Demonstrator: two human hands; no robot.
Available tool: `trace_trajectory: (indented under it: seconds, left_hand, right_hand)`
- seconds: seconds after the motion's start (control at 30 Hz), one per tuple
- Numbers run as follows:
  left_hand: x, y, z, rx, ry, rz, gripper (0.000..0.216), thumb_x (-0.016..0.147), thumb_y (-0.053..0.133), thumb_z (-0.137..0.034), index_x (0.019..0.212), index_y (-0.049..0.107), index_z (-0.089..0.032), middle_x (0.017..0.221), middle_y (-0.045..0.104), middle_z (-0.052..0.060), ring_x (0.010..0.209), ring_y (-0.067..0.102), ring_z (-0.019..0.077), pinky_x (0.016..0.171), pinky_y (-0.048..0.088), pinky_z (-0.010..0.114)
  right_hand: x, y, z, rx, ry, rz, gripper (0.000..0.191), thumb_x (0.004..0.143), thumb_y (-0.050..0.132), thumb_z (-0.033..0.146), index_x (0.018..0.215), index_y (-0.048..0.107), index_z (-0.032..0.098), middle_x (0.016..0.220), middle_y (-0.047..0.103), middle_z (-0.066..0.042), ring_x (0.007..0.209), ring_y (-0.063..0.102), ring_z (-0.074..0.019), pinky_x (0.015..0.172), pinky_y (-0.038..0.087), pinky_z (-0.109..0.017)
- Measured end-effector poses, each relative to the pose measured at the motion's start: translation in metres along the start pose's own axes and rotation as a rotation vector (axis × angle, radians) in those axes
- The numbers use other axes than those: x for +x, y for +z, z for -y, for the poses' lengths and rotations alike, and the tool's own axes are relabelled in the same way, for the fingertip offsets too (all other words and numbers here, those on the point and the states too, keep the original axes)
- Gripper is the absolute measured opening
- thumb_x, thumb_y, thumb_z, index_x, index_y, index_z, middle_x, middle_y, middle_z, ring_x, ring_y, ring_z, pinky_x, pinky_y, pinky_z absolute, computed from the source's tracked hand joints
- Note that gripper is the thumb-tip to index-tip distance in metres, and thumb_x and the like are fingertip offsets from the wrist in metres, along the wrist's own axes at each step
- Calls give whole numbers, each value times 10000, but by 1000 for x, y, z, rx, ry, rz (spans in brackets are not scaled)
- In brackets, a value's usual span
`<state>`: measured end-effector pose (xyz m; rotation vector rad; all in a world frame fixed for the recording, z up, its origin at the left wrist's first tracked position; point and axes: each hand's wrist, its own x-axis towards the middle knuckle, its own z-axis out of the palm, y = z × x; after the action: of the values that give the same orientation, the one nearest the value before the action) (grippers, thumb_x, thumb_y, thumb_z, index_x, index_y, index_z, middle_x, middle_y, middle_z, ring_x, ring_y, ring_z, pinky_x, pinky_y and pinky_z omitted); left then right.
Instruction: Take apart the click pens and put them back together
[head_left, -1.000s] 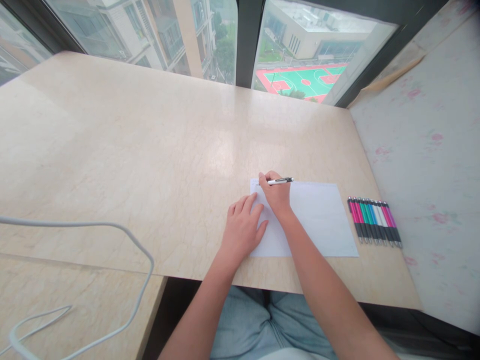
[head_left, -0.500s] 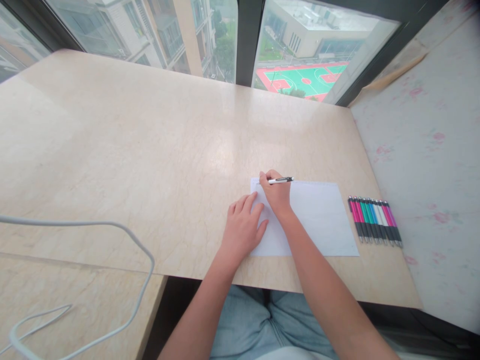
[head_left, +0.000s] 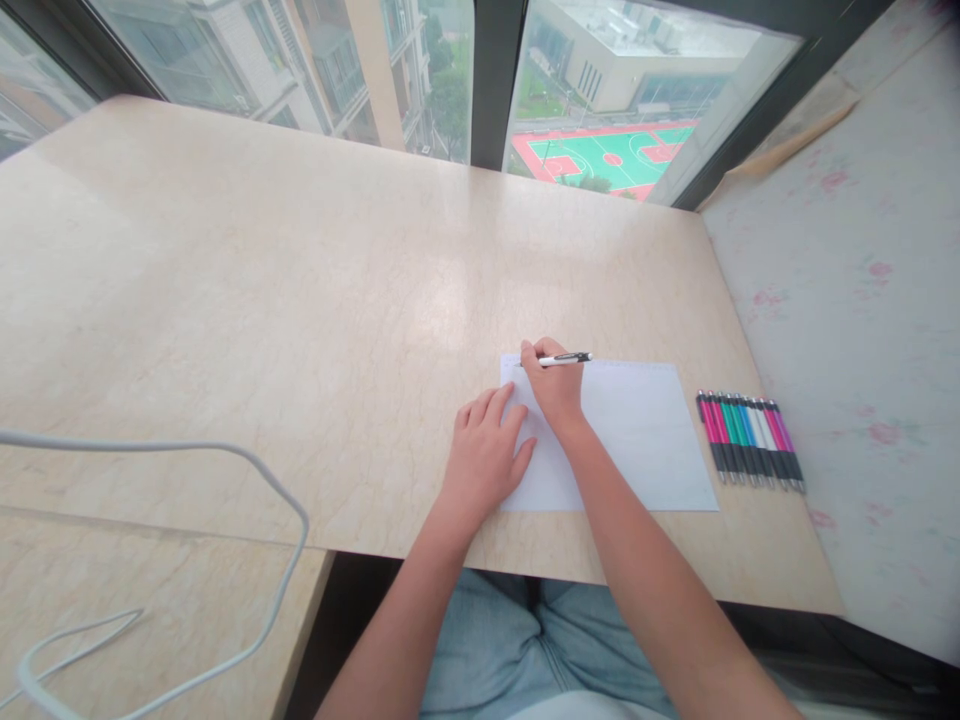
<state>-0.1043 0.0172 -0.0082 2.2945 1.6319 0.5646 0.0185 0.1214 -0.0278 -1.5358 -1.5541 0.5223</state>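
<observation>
A white sheet of paper [head_left: 637, 440] lies on the stone-patterned countertop [head_left: 360, 330] in front of me. Near its top left corner, my right hand [head_left: 555, 385] grips a white pen [head_left: 559, 359] with black parts, its tip down at the paper's upper edge. Faint marks run along that edge, too small to read. My left hand [head_left: 487, 450] rests flat with fingers spread, partly over the paper's left edge and partly on the countertop.
Several pens [head_left: 750, 440] in pink, green, blue, white and purple lie in a row right of the paper, close to the floral wall [head_left: 847, 350]. A pale cable [head_left: 289, 560] loops at the lower left. A window frame [head_left: 491, 90] borders the far side.
My right hand has shifted very slightly to the right along the paper's top edge with the pen. My left hand has stayed in place.
</observation>
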Motion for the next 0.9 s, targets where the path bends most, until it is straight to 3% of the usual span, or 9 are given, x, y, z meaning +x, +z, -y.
trace_trajectory:
  seconds: [0.57, 0.77, 0.9]
  left_hand:
    - [0, 1, 0, 2, 2, -1, 293, 910, 566, -324, 1179, 558, -208, 1480, 475, 139, 1348, 423, 330, 1057, 376, 512]
    - [0, 1, 0, 18, 3, 9, 294, 917, 559, -334, 1180, 557, -205, 1488, 470, 134, 1350, 418, 330, 1063, 372, 510]
    - [-1, 1, 0, 19, 1, 7, 303, 917, 558, -333, 1194, 554, -211, 1492, 465, 136, 1353, 415, 331, 1070, 368, 516]
  right_hand:
    - [0, 2, -1, -33, -30, -3, 359, 907, 528, 378, 591, 463, 220, 544, 527, 33, 523, 451, -118, 572, 345, -269]
    - [1, 0, 0, -20, 2, -32, 366, 907, 527, 384, 587, 448, 224, 538, 503, 37, 522, 429, -121, 567, 342, -271]
    - [1, -5, -1, 105, 75, -38, 386, 924, 512, 413, 593, 454, 224, 540, 504, 35, 538, 460, -129, 570, 369, -268]
